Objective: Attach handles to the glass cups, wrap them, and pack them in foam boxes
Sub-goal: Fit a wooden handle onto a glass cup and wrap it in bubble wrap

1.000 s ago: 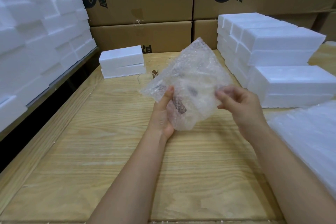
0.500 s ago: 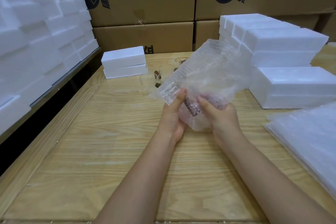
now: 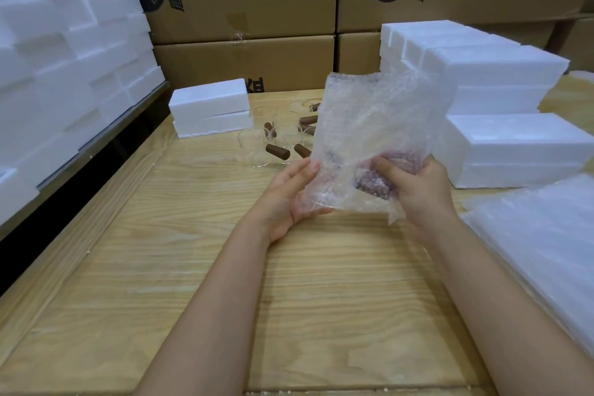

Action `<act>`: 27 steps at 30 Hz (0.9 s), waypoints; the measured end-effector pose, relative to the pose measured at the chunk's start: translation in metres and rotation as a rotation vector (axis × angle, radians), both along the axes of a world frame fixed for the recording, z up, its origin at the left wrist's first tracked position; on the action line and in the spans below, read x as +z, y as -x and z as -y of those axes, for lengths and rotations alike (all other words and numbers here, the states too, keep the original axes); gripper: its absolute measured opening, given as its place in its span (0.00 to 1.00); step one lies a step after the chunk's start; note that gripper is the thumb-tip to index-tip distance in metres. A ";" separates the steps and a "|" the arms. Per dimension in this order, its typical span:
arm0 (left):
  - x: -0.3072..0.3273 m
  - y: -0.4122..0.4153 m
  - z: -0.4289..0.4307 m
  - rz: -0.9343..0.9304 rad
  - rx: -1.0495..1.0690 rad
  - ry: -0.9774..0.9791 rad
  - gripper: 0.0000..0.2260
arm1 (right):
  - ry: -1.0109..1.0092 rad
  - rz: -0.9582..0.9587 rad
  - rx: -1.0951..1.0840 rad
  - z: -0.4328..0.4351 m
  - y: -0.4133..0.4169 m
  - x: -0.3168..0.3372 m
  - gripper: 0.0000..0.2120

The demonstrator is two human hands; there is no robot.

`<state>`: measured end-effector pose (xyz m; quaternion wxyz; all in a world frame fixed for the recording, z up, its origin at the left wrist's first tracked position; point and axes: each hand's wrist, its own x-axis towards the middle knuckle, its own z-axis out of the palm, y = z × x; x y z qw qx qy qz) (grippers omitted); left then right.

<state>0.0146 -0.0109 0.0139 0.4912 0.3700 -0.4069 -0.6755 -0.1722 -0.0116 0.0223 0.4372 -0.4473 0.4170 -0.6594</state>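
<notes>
Wrapping step in hand: a glass cup (image 3: 369,177) sits inside a bubble-wrap sheet (image 3: 376,125), held above the table (image 3: 199,267) at mid-scene. Right hand (image 3: 418,190) has its grip clamped on the cup through the wrap, thumb pressing near the brown handle (image 3: 374,182). Left hand (image 3: 289,193) is cupped open under the sheet's near-left corner, fingers apart, supporting rather than pinching. Cup outline is blurred by the bubbles, so I cannot tell its long axis; the handle seems to point near-left. Sheet's long axis runs upright, free end tall above the hands. Next move likely: fold that loose upper flap down over the cup and roll snug. Unwrapped cups (image 3: 257,145) wait far-centre, foam boxes (image 3: 514,145) right.
</notes>
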 end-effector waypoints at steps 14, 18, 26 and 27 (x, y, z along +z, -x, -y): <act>0.002 0.002 0.006 0.183 -0.051 -0.081 0.19 | 0.044 -0.138 0.070 -0.007 -0.003 -0.001 0.09; 0.001 0.010 0.007 0.286 -0.001 0.007 0.12 | -0.018 -0.109 0.073 -0.010 -0.006 0.003 0.17; -0.006 0.019 -0.001 0.316 0.011 0.237 0.10 | -0.077 -0.416 0.154 -0.009 -0.015 -0.009 0.19; -0.008 0.019 -0.001 0.312 0.031 0.274 0.10 | -0.079 -0.420 0.214 -0.008 -0.014 -0.010 0.21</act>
